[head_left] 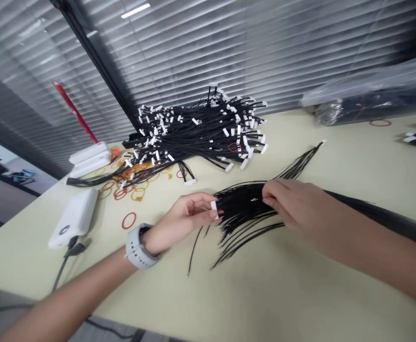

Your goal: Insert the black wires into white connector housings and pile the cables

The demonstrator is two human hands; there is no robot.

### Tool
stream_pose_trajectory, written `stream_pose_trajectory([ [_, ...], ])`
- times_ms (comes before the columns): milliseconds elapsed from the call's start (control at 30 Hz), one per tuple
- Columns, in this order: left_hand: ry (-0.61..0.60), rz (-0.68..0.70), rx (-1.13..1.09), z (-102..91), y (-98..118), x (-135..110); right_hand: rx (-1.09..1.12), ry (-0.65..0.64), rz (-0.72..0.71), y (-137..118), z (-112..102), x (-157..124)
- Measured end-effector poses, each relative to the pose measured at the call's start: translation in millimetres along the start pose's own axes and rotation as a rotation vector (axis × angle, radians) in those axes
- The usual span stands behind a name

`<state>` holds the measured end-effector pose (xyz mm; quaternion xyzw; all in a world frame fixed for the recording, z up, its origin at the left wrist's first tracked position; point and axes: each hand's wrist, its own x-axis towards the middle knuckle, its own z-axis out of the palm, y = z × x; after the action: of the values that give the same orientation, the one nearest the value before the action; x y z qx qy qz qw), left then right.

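Observation:
My left hand (190,213), with a grey watch on its wrist, pinches a small white connector (214,209) between thumb and fingers. Just right of it, a bundle of thin black wires (240,206) lies on the table, its loose ends fanned toward me. Over that bundle my right hand (288,199) is closed, thumb against the fingertips; whatever sits between them is too small to make out. Behind both hands rises a large pile of black cables (197,126) with white connectors at their ends.
Yellow and red rubber bands (137,180) lie scattered at the left. A white power bank (74,218) has a cable plugged in; white boxes (90,159) sit behind it. A plastic-wrapped roll (375,97) rests at the back right, before the blinds (265,47).

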<state>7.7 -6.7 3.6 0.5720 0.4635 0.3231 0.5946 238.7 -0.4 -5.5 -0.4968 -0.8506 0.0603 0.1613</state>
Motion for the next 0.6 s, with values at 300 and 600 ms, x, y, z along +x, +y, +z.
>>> stream_pose_trajectory([
  [300,-0.006,-0.007,0.009,-2.1,-4.3,3.7,-0.112,0.125,-0.08,4.8,8.6,-5.3],
  [600,-0.002,-0.021,0.038,-1.1,-2.7,4.5,-0.18,0.119,-0.167,1.8,9.0,-9.3],
])
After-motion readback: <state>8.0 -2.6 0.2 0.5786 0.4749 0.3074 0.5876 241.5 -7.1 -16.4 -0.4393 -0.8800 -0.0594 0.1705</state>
